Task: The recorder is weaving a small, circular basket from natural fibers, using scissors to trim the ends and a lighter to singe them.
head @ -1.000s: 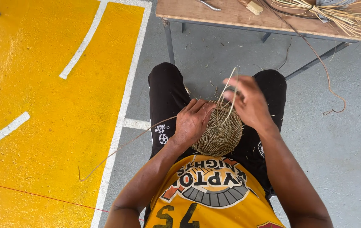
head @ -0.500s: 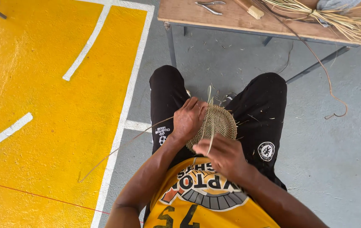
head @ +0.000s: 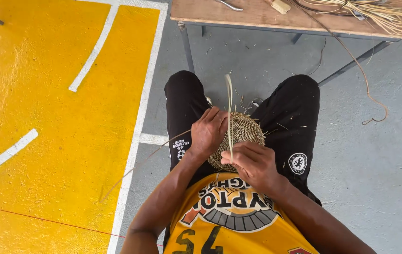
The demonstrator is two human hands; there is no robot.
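A small round woven disc of tan fibre [head: 244, 131] rests in my lap between my knees. My left hand [head: 208, 131] grips its left rim, fingers curled over the edge. Pale straw strands [head: 229, 101] rise straight up from the disc, and my right hand [head: 253, 162] pinches their lower end at the disc's near edge. One long thin strand [head: 140, 165] trails from under my left hand down to the left over the floor.
A wooden table [head: 257, 14] stands ahead with a bundle of loose straw [head: 375, 11], metal pliers [head: 229, 4] and a small block on it. A curled strand [head: 370, 94] hangs from it. Yellow painted floor [head: 46, 117] with white lines lies left, grey concrete right.
My right hand came down from above the disc's right side to its near edge, pulling the straw strands with it. The left hand stayed on the rim.
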